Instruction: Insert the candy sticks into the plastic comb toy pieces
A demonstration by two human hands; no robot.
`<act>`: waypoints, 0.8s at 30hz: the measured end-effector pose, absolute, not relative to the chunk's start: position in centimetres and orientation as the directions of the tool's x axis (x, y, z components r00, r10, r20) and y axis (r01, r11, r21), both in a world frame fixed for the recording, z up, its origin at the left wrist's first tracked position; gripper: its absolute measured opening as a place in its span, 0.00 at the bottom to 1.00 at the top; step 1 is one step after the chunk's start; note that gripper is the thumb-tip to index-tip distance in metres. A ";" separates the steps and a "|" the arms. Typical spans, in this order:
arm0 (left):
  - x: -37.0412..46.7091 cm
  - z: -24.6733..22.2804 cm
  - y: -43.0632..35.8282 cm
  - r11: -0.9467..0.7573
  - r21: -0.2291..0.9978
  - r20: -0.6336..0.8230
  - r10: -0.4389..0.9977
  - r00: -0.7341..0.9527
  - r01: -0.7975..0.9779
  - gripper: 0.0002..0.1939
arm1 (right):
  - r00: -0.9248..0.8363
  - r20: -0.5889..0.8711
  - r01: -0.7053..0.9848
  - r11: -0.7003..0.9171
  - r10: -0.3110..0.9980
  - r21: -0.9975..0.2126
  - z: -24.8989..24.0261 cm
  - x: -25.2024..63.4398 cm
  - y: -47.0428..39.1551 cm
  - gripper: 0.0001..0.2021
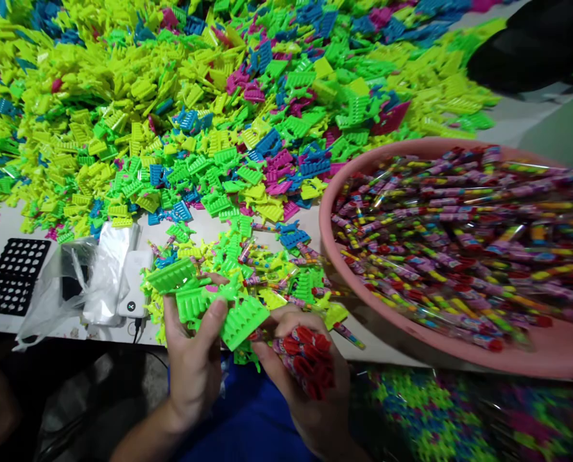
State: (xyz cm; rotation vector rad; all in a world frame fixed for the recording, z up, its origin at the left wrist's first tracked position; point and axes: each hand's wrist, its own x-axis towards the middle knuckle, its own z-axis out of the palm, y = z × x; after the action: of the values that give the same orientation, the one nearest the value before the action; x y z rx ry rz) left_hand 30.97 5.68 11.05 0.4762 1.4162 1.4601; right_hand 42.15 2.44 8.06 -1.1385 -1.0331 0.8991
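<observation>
Several bright green ridged plastic toy pieces (242,321) are gripped in my left hand (192,359), with the thumb pressed over them. Beside it, my right hand (290,385) is wrapped round a bundle of slim candy tubes (308,359) whose red ends face me. Both hands are close together above the table's front edge. Just beyond them lies a small mixed heap of yellow and green pieces (228,253), with some wrapped tubes among it. The lower ends of the held tubes are hidden by my fingers.
A large pile of yellow, green, blue and pink pieces (122,109) covers the back. To the right stands a pink tub (332,237) of wrapped candy tubes (440,244). A white power bank (135,282), plastic bags (58,289) and a black perforated sheet (19,276) lie left.
</observation>
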 end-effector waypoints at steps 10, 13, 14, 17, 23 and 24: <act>29.6 10.8 5.7 0.286 0.891 -0.386 0.886 -0.258 -0.352 0.43 | 0.288 0.144 -0.027 0.158 0.947 -0.987 8.2 42.2 2.5 0.14; 30.0 11.6 5.4 0.286 0.890 -0.391 0.879 -0.272 -0.355 0.41 | 0.287 0.162 -0.024 0.177 0.944 -0.984 8.3 42.3 2.5 0.14; 30.2 11.8 5.4 0.281 0.889 -0.393 0.873 -0.289 -0.361 0.40 | 0.280 0.165 -0.030 0.181 0.946 -0.983 8.2 42.3 2.5 0.14; 30.7 12.2 5.3 0.262 0.895 -0.386 0.862 -0.330 -0.362 0.40 | 0.275 0.161 -0.056 0.183 0.948 -0.981 8.1 42.1 2.4 0.14; 30.5 11.2 4.9 0.243 0.924 -0.336 0.885 -0.321 -0.296 0.41 | 0.288 0.164 -0.080 0.194 0.943 -0.978 7.9 42.1 2.2 0.15; 30.5 11.0 4.7 0.231 0.936 -0.315 0.886 -0.339 -0.265 0.39 | 0.298 0.171 -0.068 0.199 0.939 -0.978 7.9 42.2 2.1 0.15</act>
State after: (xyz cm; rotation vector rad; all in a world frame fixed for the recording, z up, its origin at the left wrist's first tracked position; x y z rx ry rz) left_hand 30.48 4.67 11.03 0.6281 1.4302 1.3527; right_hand 42.16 2.14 7.90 -1.1283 -1.0073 0.9034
